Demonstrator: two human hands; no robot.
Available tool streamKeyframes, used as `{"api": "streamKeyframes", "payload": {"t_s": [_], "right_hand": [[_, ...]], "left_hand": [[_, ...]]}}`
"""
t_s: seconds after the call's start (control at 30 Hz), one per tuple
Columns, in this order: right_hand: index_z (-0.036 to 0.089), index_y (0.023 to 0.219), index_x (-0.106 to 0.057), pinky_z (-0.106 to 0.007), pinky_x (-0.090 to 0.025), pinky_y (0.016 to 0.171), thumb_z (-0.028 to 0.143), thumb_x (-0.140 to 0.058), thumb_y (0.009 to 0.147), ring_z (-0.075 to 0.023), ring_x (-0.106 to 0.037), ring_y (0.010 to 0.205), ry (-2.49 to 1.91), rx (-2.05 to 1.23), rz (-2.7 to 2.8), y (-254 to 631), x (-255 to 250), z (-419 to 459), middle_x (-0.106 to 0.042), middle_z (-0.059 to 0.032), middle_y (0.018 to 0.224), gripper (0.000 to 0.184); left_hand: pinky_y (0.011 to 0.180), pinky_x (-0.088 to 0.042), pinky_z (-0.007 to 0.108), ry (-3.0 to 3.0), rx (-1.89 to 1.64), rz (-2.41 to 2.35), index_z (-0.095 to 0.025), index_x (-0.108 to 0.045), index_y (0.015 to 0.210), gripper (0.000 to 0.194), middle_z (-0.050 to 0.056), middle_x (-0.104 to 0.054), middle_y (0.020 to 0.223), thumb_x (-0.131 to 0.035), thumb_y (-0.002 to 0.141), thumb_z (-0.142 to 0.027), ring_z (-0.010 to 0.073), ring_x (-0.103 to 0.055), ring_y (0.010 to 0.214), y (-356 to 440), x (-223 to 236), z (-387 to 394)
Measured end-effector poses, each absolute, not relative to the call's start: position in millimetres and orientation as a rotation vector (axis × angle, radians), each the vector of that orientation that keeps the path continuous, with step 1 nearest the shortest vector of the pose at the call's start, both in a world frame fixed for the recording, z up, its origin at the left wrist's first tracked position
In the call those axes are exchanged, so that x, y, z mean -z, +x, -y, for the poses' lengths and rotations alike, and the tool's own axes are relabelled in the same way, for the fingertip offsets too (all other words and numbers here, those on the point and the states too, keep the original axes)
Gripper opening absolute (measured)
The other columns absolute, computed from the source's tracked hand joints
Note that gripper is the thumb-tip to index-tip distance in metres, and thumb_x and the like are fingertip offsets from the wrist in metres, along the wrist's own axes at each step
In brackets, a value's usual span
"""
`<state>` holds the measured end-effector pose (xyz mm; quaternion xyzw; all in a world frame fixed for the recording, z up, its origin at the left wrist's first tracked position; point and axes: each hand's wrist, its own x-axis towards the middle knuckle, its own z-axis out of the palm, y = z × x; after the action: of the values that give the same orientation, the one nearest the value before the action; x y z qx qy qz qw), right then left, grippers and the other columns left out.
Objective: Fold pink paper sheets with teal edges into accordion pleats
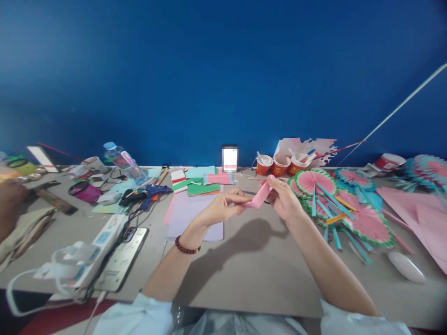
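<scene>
Near the frame centre, my left hand and right hand each pinch one end of the pink paper strip between closed fingers, presumably to control its bend.

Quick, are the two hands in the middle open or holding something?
Left hand: closed, pinching the lower end of a bent pink paper strip.
Right hand: closed, holding its upper end.

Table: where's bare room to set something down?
Bare table lies nearer than the lilac sheet, between the phone and white mouse, partly hidden by both forearms. Crowded: paper fans rightward; power strip and plugs leftward.
</scene>
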<state>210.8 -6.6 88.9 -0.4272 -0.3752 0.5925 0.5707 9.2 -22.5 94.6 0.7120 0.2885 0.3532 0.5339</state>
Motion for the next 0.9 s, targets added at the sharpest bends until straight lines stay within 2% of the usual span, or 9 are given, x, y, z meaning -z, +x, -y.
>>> {"api": "streamKeyframes", "payload": {"t_s": [0.17,0.37,0.5,0.67,0.9], "right_hand": [[0.023,0.066,-0.067,-0.027,-0.046,0.057,0.058,-0.074,0.059,-0.0147,-0.058,0.061,-0.886,-1.409,0.98,219.0,-84.8,5.4,-0.063,-0.001,0.067,0.036],[0.027,0.06,-0.066,-0.035,-0.05,0.072,0.051,-0.081,0.052,-0.0205,-0.06,0.078,-0.648,-1.364,1.099,235.0,-90.8,4.2,-0.056,0.0005,0.07,0.03],[0.028,0.066,-0.069,-0.042,-0.05,0.076,0.046,-0.078,0.061,-0.0195,-0.059,0.076,-0.436,-1.344,1.201,247.4,-84.4,-4.3,-0.056,0.0016,0.073,0.021],[0.029,0.073,-0.071,-0.04,-0.051,0.076,0.042,-0.076,0.068,-0.0189,-0.061,0.079,-0.346,-1.373,1.27,253.9,-80.3,-5.9,-0.06,0.0008,0.078,0.015],[0.027,0.07,-0.07,-0.047,-0.053,0.078,0.043,-0.077,0.066,-0.023,-0.065,0.079,-0.387,-1.407,1.305,252.6,-84.0,-0.4,-0.062,-0.0012,0.078,0.018]], "left_hand": [[0.067,-0.042,0.026,2.054,-1.037,-0.931,-0.022,-0.07,0.104,0.028,0.005,-0.058,0.086,-0.049,0.087,-0.015,0.0149,-0.053,0.079,8.7,-106.5,36.9],[0.07,-0.045,0.027,2.201,-1.203,-1.059,-0.019,-0.07,0.092,0.015,0.004,-0.062,0.081,-0.057,0.085,-0.018,0.0145,-0.056,0.076,6.6,-113.5,42.5],[0.074,-0.047,0.03,2.296,-1.344,-0.995,-0.019,-0.068,0.087,0.009,0.005,-0.063,0.085,-0.06,0.084,-0.02,0.0154,-0.057,0.081,5.7,-113.9,39.4],[0.068,-0.046,0.028,2.511,-1.464,-0.924,-0.019,-0.067,0.09,0.009,0.003,-0.057,0.079,-0.059,0.086,-0.019,0.0137,-0.054,0.075,5.2,-107.9,34.1],[0.065,-0.041,0.027,2.663,-1.326,-1.011,-0.018,-0.064,0.088,0.012,0.001,-0.053,0.073,-0.051,0.088,-0.016,0.0134,-0.049,0.07,5.0,-113.4,36.9]]}}
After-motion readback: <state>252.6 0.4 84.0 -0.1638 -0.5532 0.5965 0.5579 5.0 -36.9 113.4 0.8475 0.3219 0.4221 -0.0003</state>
